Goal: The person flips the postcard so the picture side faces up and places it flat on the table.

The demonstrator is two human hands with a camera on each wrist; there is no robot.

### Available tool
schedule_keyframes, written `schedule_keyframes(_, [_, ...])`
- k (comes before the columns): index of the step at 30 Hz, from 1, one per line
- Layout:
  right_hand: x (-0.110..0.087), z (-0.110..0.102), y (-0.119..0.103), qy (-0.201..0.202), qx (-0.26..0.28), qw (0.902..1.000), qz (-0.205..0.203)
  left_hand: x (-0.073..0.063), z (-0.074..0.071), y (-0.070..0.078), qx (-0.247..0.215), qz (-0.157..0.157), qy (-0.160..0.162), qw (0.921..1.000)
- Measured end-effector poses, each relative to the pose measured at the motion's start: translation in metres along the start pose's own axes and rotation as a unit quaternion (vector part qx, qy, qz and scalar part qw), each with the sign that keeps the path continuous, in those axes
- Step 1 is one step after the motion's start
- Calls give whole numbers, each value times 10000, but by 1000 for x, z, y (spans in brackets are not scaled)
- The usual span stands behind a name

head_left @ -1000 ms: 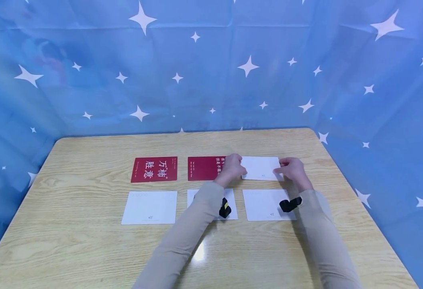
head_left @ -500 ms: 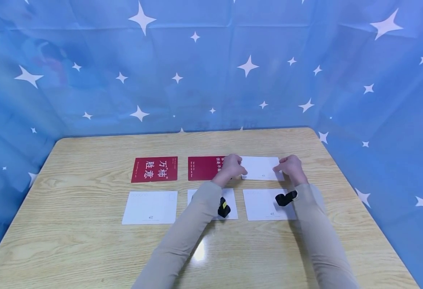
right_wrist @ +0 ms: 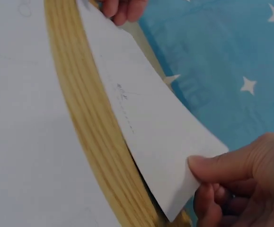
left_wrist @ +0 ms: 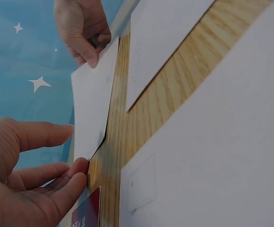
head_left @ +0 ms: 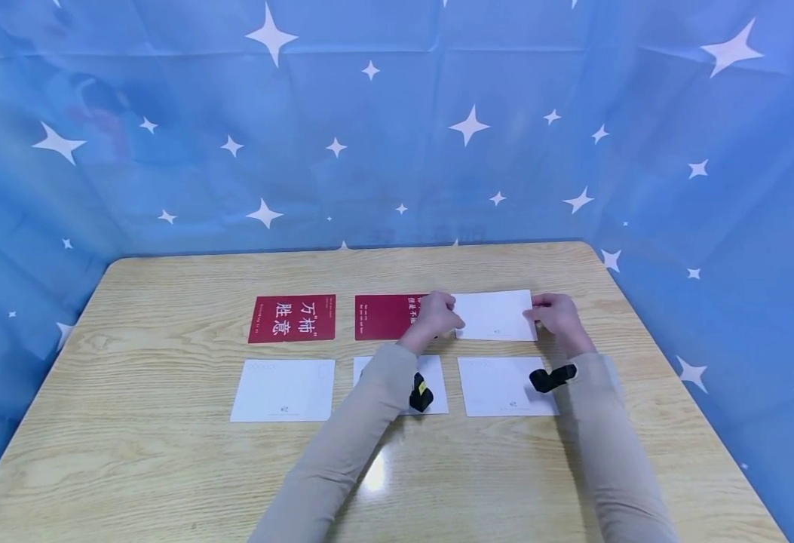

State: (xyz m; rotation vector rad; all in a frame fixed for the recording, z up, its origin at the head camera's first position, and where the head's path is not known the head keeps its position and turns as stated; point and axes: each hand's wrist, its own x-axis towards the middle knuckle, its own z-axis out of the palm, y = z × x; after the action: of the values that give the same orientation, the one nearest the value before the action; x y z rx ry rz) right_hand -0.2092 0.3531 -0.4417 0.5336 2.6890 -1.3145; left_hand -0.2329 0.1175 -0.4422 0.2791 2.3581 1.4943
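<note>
A white postcard [head_left: 495, 315] lies in the back row at the right, its right side raised off the wooden table. My right hand [head_left: 559, 315] pinches that raised end, with the thumb [right_wrist: 207, 168] on top and the other fingers curled beneath. At the opposite short edge is my left hand [head_left: 437, 313], its fingers [left_wrist: 44, 135] apart and their tips right at the card's edge. Part of a red postcard [head_left: 386, 317] is hidden behind the left hand. Below, the left forearm covers some of the white middle front postcard [head_left: 430, 373].
Another red postcard [head_left: 292, 318] with white characters lies at the back left. White postcards lie at the front left [head_left: 283, 390] and front right [head_left: 498, 386]. The wooden table [head_left: 166, 467] ends at a blue star-patterned cloth [head_left: 397, 136].
My right hand shifts slightly right, and the right end of the back-row white postcard rises with it. The left hand stays at the card's left edge.
</note>
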Motion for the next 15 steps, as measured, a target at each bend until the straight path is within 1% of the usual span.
schedule_keyframes(3, [-1,-5,5,-52,164,9996,-224,0,1,0,45,-18,89,9999])
schedule_keyframes(7, [-3,-9,6,-77,399,9987,-300,1,3,-2,151,93,249,9995])
schedule_keyframes(9, [-4,-10,6,-77,570,9976,-393,1,4,-3,246,183,337,9990])
schedule_keyframes(12, [-6,-12,4,-75,817,9951,-554,3,5,-5,344,206,447,9982])
schedule_keyframes(15, [-7,-13,3,25,825,9944,-655,3,6,-6,268,164,587,9978])
